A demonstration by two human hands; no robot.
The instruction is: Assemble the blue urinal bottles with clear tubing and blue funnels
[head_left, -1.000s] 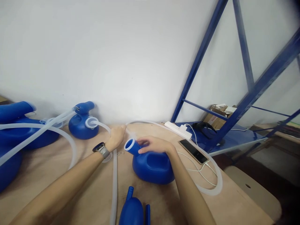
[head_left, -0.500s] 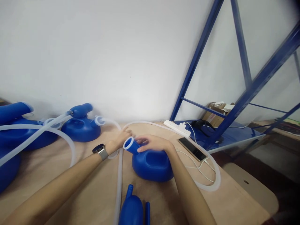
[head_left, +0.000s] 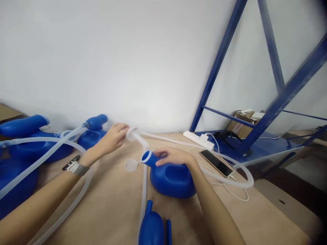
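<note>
My right hand [head_left: 175,156] is wrapped over the top of a blue plastic urinal bottle [head_left: 171,182], just behind its neck. The bottle's round mouth, rimmed in white, is uncovered and tilts up to the left. Beyond it, the fingers of my left hand [head_left: 114,137] pinch the edge of a translucent screw cap [head_left: 131,134], raised off the table. A translucent hose [head_left: 168,139] runs from near this cap along the back of the table. Left of the bottle mouth lies a flat translucent disc lid [head_left: 131,165].
Several blue bottles with hoses stand at left, one bottle [head_left: 89,139] near the wall. A blue part with a spout [head_left: 152,229] lies in front. At right are a power strip [head_left: 198,139], a phone [head_left: 216,162] with its cable, a blue metal rack [head_left: 217,68] and a stool [head_left: 283,200].
My left hand has moved left and up from behind the bottle mouth, lifting the cap and pulling the hose along. The disc lid now shows. My right hand stays on the bottle.
</note>
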